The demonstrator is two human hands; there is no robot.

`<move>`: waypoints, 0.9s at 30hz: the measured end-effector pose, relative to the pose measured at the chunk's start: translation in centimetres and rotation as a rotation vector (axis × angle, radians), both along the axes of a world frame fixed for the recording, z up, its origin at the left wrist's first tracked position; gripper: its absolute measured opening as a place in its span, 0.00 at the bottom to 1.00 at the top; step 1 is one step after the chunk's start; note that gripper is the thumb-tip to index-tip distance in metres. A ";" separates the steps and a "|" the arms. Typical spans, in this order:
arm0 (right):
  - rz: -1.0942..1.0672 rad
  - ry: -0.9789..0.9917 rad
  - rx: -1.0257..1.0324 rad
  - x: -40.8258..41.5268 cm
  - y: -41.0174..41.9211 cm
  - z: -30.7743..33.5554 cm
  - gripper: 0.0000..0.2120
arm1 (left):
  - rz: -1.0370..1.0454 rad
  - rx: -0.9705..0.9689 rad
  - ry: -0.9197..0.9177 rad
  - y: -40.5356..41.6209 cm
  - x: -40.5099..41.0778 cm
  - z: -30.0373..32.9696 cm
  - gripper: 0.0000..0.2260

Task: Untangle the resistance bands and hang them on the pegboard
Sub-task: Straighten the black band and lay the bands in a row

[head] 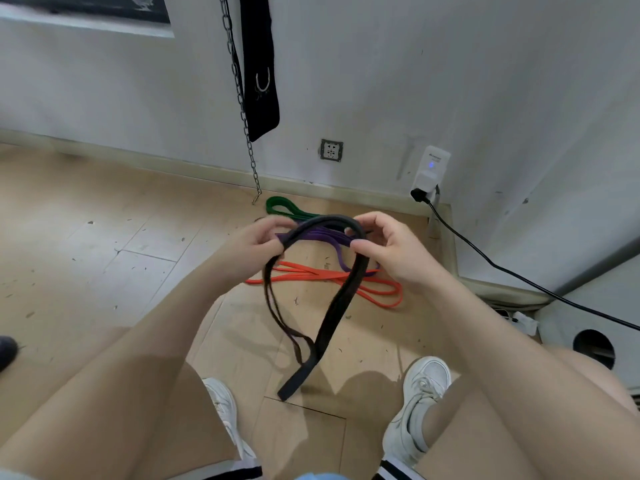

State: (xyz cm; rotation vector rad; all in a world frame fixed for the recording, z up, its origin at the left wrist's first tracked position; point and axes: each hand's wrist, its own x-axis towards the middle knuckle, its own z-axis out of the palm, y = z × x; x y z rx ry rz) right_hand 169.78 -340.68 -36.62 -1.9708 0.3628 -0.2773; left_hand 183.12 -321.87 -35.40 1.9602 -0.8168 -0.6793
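Wooden floor (86,258), pale planks flecked with dark debris, meets a scuffed white wall (450,81) at a beige skirting. Held above it, a broad flat black band (341,299) arches between both hands and droops in a loop toward the white shoes. Left hand (254,244) pinches its left end; right hand (384,247) curls around its right bend, together with a purple band (322,235). Orange band (346,277) and green band (280,207) lie on the floor beyond. A steel chain (242,98) hangs down the wall. Writing on the white plug-in device (431,168) is too small to read.
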 end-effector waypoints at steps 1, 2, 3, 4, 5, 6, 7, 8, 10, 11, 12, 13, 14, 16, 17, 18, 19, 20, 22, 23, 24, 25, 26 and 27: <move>0.037 0.003 -0.033 0.0 0.1 1.0 0.11 | -0.058 0.063 0.001 0.4 0.0 0.0 0.10; 0.082 0.009 -0.064 0.1 0.5 1.8 0.11 | -0.116 0.097 0.008 0.6 0.0 0.2 0.08; 0.124 0.008 -0.087 0.1 0.9 2.4 0.12 | -0.157 0.095 0.028 0.7 -0.2 0.5 0.06; 0.162 0.002 -0.091 0.2 1.3 2.9 0.13 | -0.179 0.071 0.052 0.6 -0.2 1.0 0.07; 0.189 -0.007 -0.081 0.4 1.7 3.2 0.15 | -0.193 0.040 0.070 0.3 -0.2 1.4 0.11; 0.203 -0.011 -0.058 0.5 2.1 3.5 0.16 | -0.205 0.020 0.071 0.0 -0.2 1.8 0.13; 0.204 -0.016 -0.037 0.6 2.5 3.6 0.18 | -0.222 0.005 0.053 -0.4 -0.4 2.2 0.13; 0.199 -0.020 -0.024 0.7 2.8 3.7 0.19 | -0.236 -0.003 0.018 -0.9 -0.6 2.5 0.12; 0.158 -0.041 -0.015 0.7 2.9 3.6 0.16 | -0.224 -0.021 -0.089 -1.7 -0.8 2.8 0.10; 0.127 -0.050 -0.025 0.7 2.7 3.3 0.14 | -0.211 -0.023 -0.156 -2.0 -0.8 2.9 0.09; 0.093 -0.036 -0.054 0.7 2.4 3.0 0.12 | -0.207 -0.009 -0.227 -2.2 -0.9 3.0 0.08; 0.075 0.002 -0.105 0.6 2.1 2.7 0.10 | -0.220 0.019 -0.300 -2.4 -1.0 2.9 0.08; 0.084 0.052 -0.159 0.5 1.7 2.4 0.08 | -0.244 0.051 -0.360 -2.6 -1.1 2.8 0.08; 0.144 0.111 -0.175 0.0 0.9 1.7 0.07 | -0.273 0.062 -0.422 -3.0 -1.6 2.2 0.08; 0.167 0.113 -0.135 -0.2 0.5 1.2 0.07 | -0.263 0.036 -0.435 -3.3 -1.9 1.9 0.07; 0.189 0.117 -0.085 -0.5 0.0 0.9 0.08 | -0.238 -0.005 -0.439 -3.5 -2.1 1.7 0.06; 0.216 0.138 -0.040 -0.7 -0.5 0.5 0.10 | -0.202 -0.051 -0.432 -3.7 -2.3 1.5 0.06; 0.254 0.174 -0.003 -0.9 -0.9 0.1 0.12 | -0.167 -0.096 -0.407 -3.9 -2.5 1.3 0.07; 0.317 0.228 0.004 -1.0 -1.0 -0.8 0.13 | -0.125 -0.171 -0.308 -4.2 -2.8 1.1 0.10; 0.321 0.222 -0.014 -1.0 -0.9 -1.4 0.12 | -0.118 -0.201 -0.254 -4.2 -3.0 1.1 0.11; 0.302 0.200 -0.037 -0.8 -0.7 -2.0 0.10 | -0.111 -0.227 -0.209 -4.3 -3.2 1.2 0.12; 0.262 0.174 -0.070 -0.7 -0.6 -2.4 0.09 | -0.105 -0.240 -0.181 -4.3 -3.3 1.1 0.12; 0.207 0.155 -0.110 -0.6 -0.5 -2.8 0.09 | -0.098 -0.240 -0.175 -4.3 -3.4 1.1 0.12; 0.149 0.147 -0.139 -0.6 -0.5 -3.0 0.09 | -0.086 -0.233 -0.178 -4.2 -3.3 0.9 0.11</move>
